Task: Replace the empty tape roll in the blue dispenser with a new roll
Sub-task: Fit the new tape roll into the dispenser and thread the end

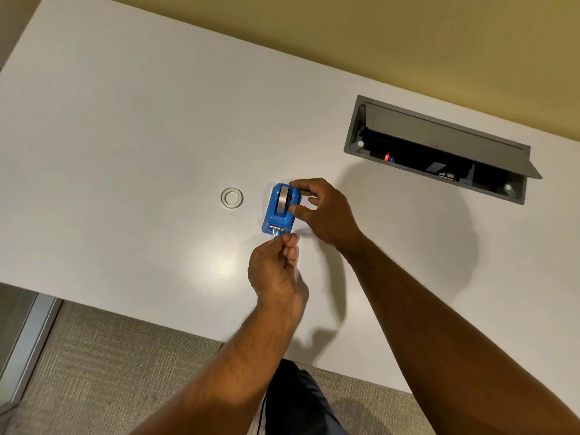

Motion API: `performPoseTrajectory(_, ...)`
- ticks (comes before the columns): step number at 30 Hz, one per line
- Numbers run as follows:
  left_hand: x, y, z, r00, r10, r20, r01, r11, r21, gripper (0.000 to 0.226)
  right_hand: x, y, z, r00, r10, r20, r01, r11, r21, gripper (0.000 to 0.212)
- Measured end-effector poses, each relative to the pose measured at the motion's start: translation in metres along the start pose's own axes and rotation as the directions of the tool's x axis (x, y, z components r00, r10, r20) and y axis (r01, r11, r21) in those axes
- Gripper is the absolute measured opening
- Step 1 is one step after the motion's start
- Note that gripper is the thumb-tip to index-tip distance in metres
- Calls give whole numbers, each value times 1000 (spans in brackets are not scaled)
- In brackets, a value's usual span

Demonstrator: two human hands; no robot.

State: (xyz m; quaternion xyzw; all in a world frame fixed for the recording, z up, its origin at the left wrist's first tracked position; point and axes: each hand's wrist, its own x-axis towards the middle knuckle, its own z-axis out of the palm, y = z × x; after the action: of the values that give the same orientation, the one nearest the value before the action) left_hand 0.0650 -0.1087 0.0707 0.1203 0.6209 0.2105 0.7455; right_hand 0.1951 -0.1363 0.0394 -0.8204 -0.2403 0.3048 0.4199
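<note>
**Q:** Reading from the near edge outward, what stage does the figure show?

**A:** Late stage, by judgement. Nearest, the left hand [276, 271] is closed in a pinch, fingertips [284, 240] holding the clear free end of tape [276, 232] just in front of the cutter [277, 227]. Beyond it stands the blue dispenser [280, 208] on the white table [125, 136], a roll [285, 196] already seated in its cradle. To its left, apart, lies the bare core [232, 198], presumably the spent one.

**Q:** And the other hand?

**A:** The right hand [323, 211] curls round the dispenser's right flank, thumb and forefinger gripping its side to steady it; the forearm runs back toward the lower right.

**Q:** What remains?

**A:** Probably drawing the end across the cutter and seating it. Farthest, an open cable hatch [439, 149] is set in the table.
</note>
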Motion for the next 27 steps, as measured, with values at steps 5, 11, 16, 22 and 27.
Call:
performPoseTrajectory(5,3,1,1,999,-39,-7,39,999,11,21,0,0,0,1000,-4,-1,4,1000,-7,44)
performPoseTrajectory(11,8,6,7,991,-136,-5,136,991,-17,15,0,1,1,1000,-5,-1,5,1000,-7,44)
performPoseTrajectory(16,9,15,2,979,-201,32,202,979,-8,11,0,2,1,1000,11,-1,-11,1000,3,44)
performPoseTrajectory(22,16,21,-3,969,-246,36,242,967,80,17,0,1,2,1000,9,-1,-9,1000,-12,43)
performPoseTrajectory(27,18,20,-4,975,-220,-22,221,965,142,13,0,2,1,1000,6,0,-6,1000,-21,43)
